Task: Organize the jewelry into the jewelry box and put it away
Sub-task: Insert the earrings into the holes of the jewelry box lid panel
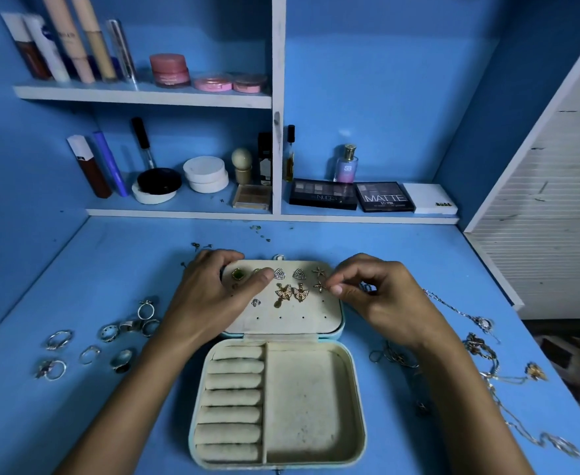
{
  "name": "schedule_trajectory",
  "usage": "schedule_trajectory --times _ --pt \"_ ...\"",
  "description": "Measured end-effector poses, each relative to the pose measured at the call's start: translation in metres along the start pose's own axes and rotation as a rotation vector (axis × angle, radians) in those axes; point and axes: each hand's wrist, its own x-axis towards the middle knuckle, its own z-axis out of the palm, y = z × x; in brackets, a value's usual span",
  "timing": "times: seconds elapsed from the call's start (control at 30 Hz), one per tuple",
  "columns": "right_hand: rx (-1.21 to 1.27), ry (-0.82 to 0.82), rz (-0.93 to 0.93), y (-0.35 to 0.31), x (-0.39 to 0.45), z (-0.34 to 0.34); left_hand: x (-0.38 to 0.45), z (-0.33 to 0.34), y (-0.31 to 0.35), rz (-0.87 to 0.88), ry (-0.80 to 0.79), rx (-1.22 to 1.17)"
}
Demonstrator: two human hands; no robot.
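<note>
We see a blue desk (418, 255) with blue shelving (144, 94) behind it, holding makeup tubes, jars and eyeshadow palettes (350, 195).

Centre of the desk: the jewelry box (278, 402), lying open. Near half has ring rolls (232, 402) on its left and a bare compartment (307, 406) on its right. Far half is the lid panel (292, 320), flat, with earrings pinned in it: two triangle studs (289, 274), two butterfly earrings (292, 292), two small star studs (319, 278), a green square stud (237, 274), one small stud (255, 302) lower down.

The left hand (213, 296) rests over the lid panel's left part, fingers curled over its far-left corner, thumb lying across the panel near the triangle studs; we'd say it holds the panel. The right hand (377, 296) sits at the panel's right edge, thumb and forefinger pinched together just beside the lower star stud; we cannot tell if anything is between them.

Loose rings (110, 341) lie scattered on the desk left of the box. Chains and necklaces (487, 365) lie tangled right of it. A few tiny bits (261, 231) sit further back on the desk.
</note>
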Motion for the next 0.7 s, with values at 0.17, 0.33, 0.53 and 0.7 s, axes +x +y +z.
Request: schedule_trajectory --times 0.17,0.33,0.53,0.7 --pt "-0.011 -0.047 0.08 0.001 0.0 0.004 0.005 0.002 0.017 0.016 -0.037 0.162" --pt "0.0 -0.091 0.098 -0.001 0.0 0.007 0.007 0.01 0.026 0.032 -0.008 0.288" --pt "-0.009 -0.137 0.09 -0.003 0.0 0.007 0.009 0.02 0.022 0.077 0.018 0.344" --pt "0.02 -0.133 0.105 -0.008 0.0 0.008 0.01 0.022 0.023 0.072 0.029 0.384"
